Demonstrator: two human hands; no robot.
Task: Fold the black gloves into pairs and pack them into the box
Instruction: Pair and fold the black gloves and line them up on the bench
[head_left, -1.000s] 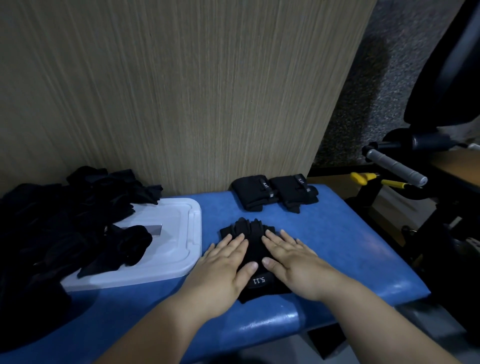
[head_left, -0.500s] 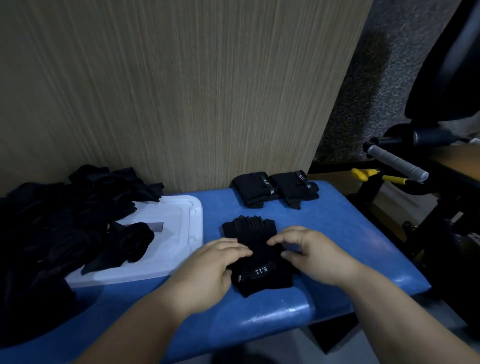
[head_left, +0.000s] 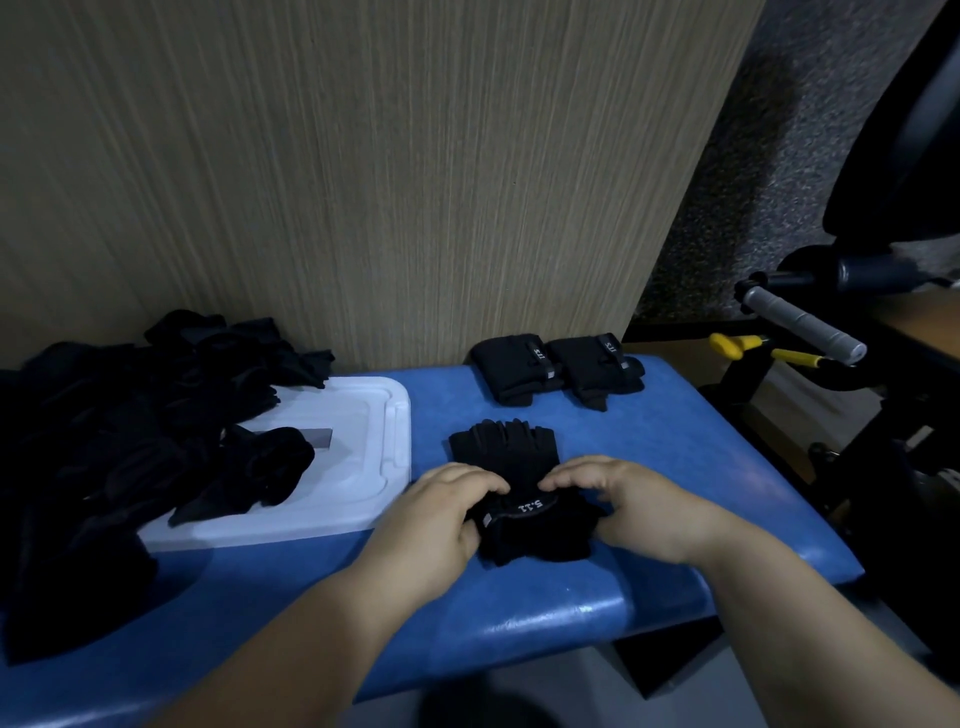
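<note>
A stacked pair of black gloves (head_left: 501, 452) lies on the blue bench (head_left: 701, 467) in front of me, fingers pointing away. My left hand (head_left: 441, 514) grips its cuff end from the left and my right hand (head_left: 623, 504) grips it from the right, lifting the cuff with the white "5.11" strap off the bench toward the fingers. Two folded glove pairs (head_left: 558, 366) rest side by side at the bench's far edge. A heap of loose black gloves (head_left: 119, 431) covers the left, partly over a white box lid (head_left: 363, 447). No open box is in view.
A wood-grain panel (head_left: 363, 182) rises right behind the bench. To the right stands exercise equipment with a grey-grip handle (head_left: 802, 325) and yellow parts (head_left: 737, 347). The bench's front edge runs just below my wrists.
My hands went from pressing flat on the gloves to curling round the cuff end, and they have raised it and rolled it toward the glove fingers.
</note>
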